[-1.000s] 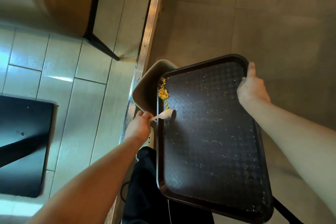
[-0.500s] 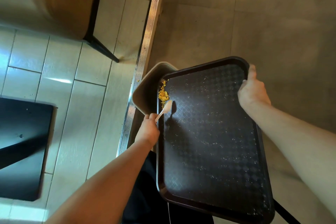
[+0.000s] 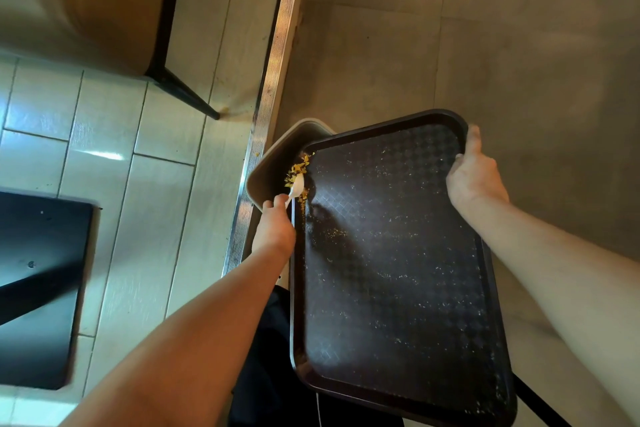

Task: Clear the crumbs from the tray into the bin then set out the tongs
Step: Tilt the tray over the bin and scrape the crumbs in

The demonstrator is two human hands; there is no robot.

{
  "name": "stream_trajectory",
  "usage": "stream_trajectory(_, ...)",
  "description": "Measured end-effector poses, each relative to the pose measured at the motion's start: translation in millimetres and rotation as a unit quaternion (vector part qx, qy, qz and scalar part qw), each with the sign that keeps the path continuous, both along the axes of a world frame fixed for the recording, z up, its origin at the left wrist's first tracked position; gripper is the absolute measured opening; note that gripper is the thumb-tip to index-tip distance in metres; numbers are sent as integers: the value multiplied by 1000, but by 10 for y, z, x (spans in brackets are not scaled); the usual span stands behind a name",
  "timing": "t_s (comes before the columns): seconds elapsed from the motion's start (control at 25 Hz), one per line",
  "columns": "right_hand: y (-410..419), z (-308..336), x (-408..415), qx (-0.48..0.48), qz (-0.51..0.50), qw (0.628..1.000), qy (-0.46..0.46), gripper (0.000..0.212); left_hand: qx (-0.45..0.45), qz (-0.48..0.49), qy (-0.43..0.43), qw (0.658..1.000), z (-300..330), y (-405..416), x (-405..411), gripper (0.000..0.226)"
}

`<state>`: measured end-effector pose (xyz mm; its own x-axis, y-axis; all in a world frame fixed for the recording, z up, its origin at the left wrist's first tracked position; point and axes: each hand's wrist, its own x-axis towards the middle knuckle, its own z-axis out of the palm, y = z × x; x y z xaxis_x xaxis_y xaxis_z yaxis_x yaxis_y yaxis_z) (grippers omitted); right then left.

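- nearest, tray point(image 3: 398, 274) held tilted over dark trousers point(image 3: 263, 357): hard dark plastic, rounded corners, raised rim, diamond-textured bed still dusted with fine pale specks.
- on its left edge, left hand point(image 3: 275, 230) curled round the stem of a white plastic spoon point(image 3: 297, 186), bowl now right at the far-left corner; a second ago lower down the bed, since swept up along the rim.
- beside the bowl, crumbs point(image 3: 298, 168): yellow, flaky, dry, bunched at the corner and spilling over the lip, no longer a heap inside the rim.
- meaning, probably: main pile nearly gone into the bin, only thin streaks and dust left to scrape; tongs not in sight, that step not yet begun.
- on the far right edge, right hand point(image 3: 474, 177) clamped over the rim, thumb on top, fingers hidden beneath; same hold as before, tray barely shifted.
- just under the far-left corner, bin point(image 3: 273, 163): beige, smooth, rounded mouth, partly covered by the tray.
- farther left, ribbed metal strip point(image 3: 273, 55) between glossy pale tiles and matt grey floor.
- farthest, black table leg point(image 3: 183, 94) under a tan top.
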<state>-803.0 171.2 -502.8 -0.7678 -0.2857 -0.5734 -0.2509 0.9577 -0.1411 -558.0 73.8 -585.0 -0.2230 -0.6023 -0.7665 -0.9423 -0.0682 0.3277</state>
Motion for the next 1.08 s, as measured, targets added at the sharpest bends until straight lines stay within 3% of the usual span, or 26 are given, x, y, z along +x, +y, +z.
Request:
stream_trajectory(0.24, -17, 6, -17, 1, 1, 1000, -6, 55, -6, -15, 49, 999, 71, -29, -145, 61)
stream_trajectory(0.52, -38, -27, -41, -3, 11, 1000, -3, 55, -4, 21, 36, 999, -11, -274, -345, 52)
stream_trajectory(0.8, -83, -7, -41, 3, 10, 1000, -4, 55, -71, 21, -1, 997, 96, -221, -228, 48)
stream_trajectory(0.92, -107, 4, -40, 6, 17, 1000, -1, 55, -42, 6, 49, 998, 87, -178, -295, 52)
stream_trajectory(1.08, -107, 17, -36, 3, 19, 1000, -1, 55, -1, 2, 36, 999, 0, -226, -281, 50)
